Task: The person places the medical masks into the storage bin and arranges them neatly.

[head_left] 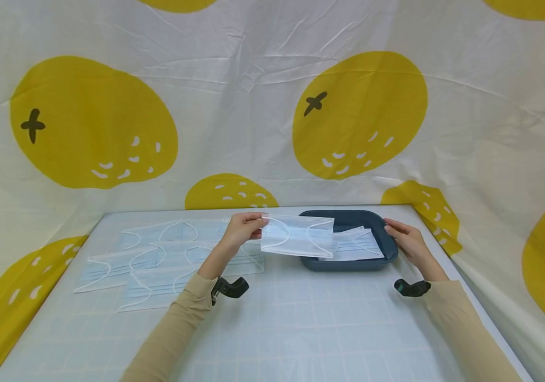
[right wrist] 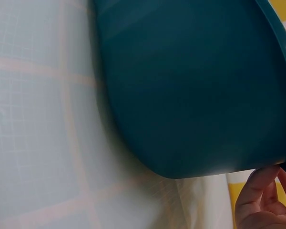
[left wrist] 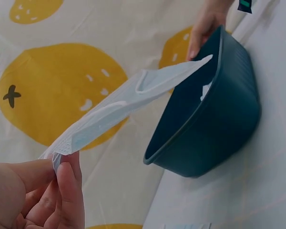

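As the left hand (head_left: 241, 232) pinches a pleated face mask (head_left: 297, 241) just below frame centre, the right hand (head_left: 411, 246) grips a teal bin (head_left: 348, 265) at centre right. Loose masks (head_left: 145, 286) lie lower left.

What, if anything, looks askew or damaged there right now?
Nothing looks damaged or spilled. Slightly untidy only: the loose masks on the table lie at uneven angles, and the binned masks are fanned rather than squarely stacked. The left hand pinches one mask by its end; the right hand holds the bin.
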The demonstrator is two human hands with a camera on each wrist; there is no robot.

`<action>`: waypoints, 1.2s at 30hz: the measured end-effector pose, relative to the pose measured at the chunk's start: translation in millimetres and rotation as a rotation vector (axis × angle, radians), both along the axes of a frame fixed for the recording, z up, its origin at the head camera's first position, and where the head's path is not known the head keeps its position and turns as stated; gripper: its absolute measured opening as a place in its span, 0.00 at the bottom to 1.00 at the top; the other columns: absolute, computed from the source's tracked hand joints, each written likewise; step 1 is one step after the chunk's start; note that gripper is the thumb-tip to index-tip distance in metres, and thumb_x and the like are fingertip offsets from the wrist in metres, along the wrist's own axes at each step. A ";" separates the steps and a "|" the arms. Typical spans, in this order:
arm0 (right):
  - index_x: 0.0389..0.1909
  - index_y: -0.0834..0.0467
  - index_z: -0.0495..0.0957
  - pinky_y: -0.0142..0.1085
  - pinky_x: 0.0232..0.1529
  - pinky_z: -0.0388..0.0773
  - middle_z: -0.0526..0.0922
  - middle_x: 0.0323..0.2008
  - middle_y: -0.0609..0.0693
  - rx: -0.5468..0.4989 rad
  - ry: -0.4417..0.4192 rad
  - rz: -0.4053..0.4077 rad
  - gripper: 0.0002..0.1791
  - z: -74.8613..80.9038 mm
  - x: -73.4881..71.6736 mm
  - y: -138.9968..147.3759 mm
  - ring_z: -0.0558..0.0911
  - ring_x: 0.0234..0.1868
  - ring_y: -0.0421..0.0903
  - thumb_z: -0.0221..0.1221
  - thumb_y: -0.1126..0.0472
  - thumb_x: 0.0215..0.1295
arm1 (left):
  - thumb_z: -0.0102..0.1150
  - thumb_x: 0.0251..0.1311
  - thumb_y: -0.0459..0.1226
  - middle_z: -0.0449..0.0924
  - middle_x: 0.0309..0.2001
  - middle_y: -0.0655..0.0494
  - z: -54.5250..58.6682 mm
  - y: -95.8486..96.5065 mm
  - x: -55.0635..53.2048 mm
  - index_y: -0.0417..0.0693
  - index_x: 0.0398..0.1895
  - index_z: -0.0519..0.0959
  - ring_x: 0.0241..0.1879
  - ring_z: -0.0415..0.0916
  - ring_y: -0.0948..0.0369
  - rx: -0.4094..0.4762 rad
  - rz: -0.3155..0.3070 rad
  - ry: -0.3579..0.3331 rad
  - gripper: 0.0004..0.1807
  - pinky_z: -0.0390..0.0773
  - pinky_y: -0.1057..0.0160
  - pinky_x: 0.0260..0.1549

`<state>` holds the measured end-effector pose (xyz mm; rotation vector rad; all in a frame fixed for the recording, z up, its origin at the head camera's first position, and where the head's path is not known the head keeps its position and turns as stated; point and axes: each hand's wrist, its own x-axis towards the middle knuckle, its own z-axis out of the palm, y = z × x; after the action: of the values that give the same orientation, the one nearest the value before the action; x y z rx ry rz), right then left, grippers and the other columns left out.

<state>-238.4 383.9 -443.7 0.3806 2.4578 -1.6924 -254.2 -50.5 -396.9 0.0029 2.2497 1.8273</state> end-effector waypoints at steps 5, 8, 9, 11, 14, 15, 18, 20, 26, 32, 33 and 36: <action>0.73 0.57 0.55 0.45 0.71 0.62 0.56 0.74 0.58 0.000 -0.009 0.000 0.34 -0.4 0.7 -1.4 0.63 0.67 0.49 0.48 0.45 0.72 | 0.61 0.62 0.40 0.81 0.33 0.54 -0.8 10.6 -0.5 0.42 0.54 0.80 0.25 0.75 0.64 0.029 0.007 -0.010 0.19 0.83 0.70 0.33; 0.73 0.57 0.55 0.45 0.71 0.61 0.56 0.74 0.58 0.000 -0.007 0.000 0.34 -0.2 0.7 -2.0 0.63 0.68 0.50 0.47 0.46 0.73 | 0.61 0.62 0.39 0.81 0.35 0.52 0.9 17.0 -1.1 0.41 0.55 0.79 0.26 0.75 0.64 0.045 0.008 -0.007 0.19 0.82 0.72 0.31; 0.73 0.57 0.55 0.45 0.71 0.61 0.55 0.74 0.58 -0.003 -0.007 -0.002 0.34 -0.2 0.6 -2.3 0.63 0.68 0.50 0.47 0.46 0.73 | 0.61 0.62 0.39 0.82 0.37 0.52 1.6 19.4 -1.4 0.41 0.55 0.79 0.26 0.75 0.64 0.048 0.007 -0.008 0.20 0.82 0.72 0.32; 0.73 0.57 0.55 0.45 0.71 0.60 0.55 0.74 0.58 -0.010 -0.008 -0.009 0.33 0.1 0.1 -2.8 0.62 0.69 0.51 0.47 0.46 0.73 | 0.61 0.62 0.39 0.82 0.39 0.51 3.2 24.2 -2.0 0.41 0.56 0.78 0.27 0.75 0.64 0.055 0.004 -0.011 0.20 0.82 0.72 0.32; 0.73 0.57 0.55 0.46 0.71 0.59 0.55 0.74 0.58 -0.021 -0.010 -0.012 0.34 0.4 -1.0 -3.4 0.60 0.70 0.53 0.47 0.46 0.73 | 0.62 0.61 0.40 0.82 0.40 0.50 4.2 30.9 -3.4 0.41 0.55 0.79 0.26 0.75 0.65 0.067 -0.001 -0.020 0.20 0.82 0.72 0.32; 0.73 0.57 0.55 0.46 0.71 0.59 0.55 0.74 0.58 -0.022 -0.010 -0.011 0.34 0.5 -1.3 -3.5 0.60 0.71 0.53 0.48 0.46 0.73 | 0.62 0.61 0.40 0.83 0.40 0.50 3.9 33.0 -4.2 0.42 0.55 0.79 0.25 0.75 0.65 0.072 -0.002 -0.023 0.20 0.82 0.72 0.31; 0.73 0.56 0.55 0.46 0.72 0.59 0.54 0.74 0.58 -0.024 -0.013 -0.008 0.34 1.4 -1.5 -4.4 0.59 0.71 0.54 0.47 0.45 0.73 | 0.62 0.61 0.39 0.83 0.40 0.49 2.1 38.8 -6.6 0.42 0.53 0.80 0.24 0.76 0.66 0.080 -0.008 -0.026 0.18 0.82 0.72 0.31; 0.73 0.56 0.55 0.47 0.72 0.59 0.54 0.74 0.58 -0.022 -0.014 -0.007 0.34 2.4 -1.1 -4.9 0.59 0.71 0.54 0.47 0.46 0.73 | 0.62 0.62 0.39 0.84 0.41 0.48 0.9 43.0 -7.7 0.42 0.53 0.80 0.24 0.77 0.66 0.085 -0.010 -0.031 0.18 0.82 0.72 0.30; 0.73 0.57 0.55 0.46 0.71 0.59 0.54 0.74 0.58 -0.019 -0.014 -0.010 0.33 4.7 0.2 -5.2 0.60 0.70 0.54 0.47 0.46 0.73 | 0.61 0.63 0.40 0.84 0.45 0.47 0.7 58.7 -8.5 0.43 0.56 0.79 0.26 0.78 0.66 0.095 -0.009 -0.047 0.20 0.82 0.72 0.32; 0.73 0.57 0.54 0.47 0.71 0.59 0.54 0.74 0.58 -0.020 -0.013 -0.016 0.33 4.7 2.0 -3.4 0.60 0.70 0.54 0.47 0.47 0.73 | 0.60 0.63 0.40 0.84 0.45 0.46 -0.1 75.0 -10.1 0.42 0.57 0.78 0.27 0.78 0.67 0.128 -0.012 -0.048 0.21 0.83 0.71 0.34; 0.73 0.57 0.55 0.47 0.71 0.59 0.54 0.74 0.58 -0.020 -0.015 -0.015 0.33 4.4 2.3 -3.1 0.60 0.70 0.54 0.47 0.46 0.73 | 0.61 0.63 0.40 0.84 0.44 0.47 -0.7 77.4 -10.8 0.42 0.57 0.78 0.26 0.78 0.67 0.139 -0.008 -0.051 0.21 0.83 0.71 0.34; 0.73 0.57 0.54 0.46 0.71 0.60 0.54 0.74 0.58 -0.018 -0.016 -0.005 0.34 3.9 3.2 -1.7 0.62 0.69 0.52 0.47 0.46 0.73 | 0.61 0.62 0.39 0.84 0.41 0.48 -2.4 84.3 -12.0 0.41 0.57 0.78 0.24 0.78 0.68 0.167 -0.004 -0.061 0.20 0.82 0.72 0.31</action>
<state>-235.2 382.1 -439.9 0.3974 2.4312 -1.7051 -266.1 33.8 -399.4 -0.0192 2.0498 1.9795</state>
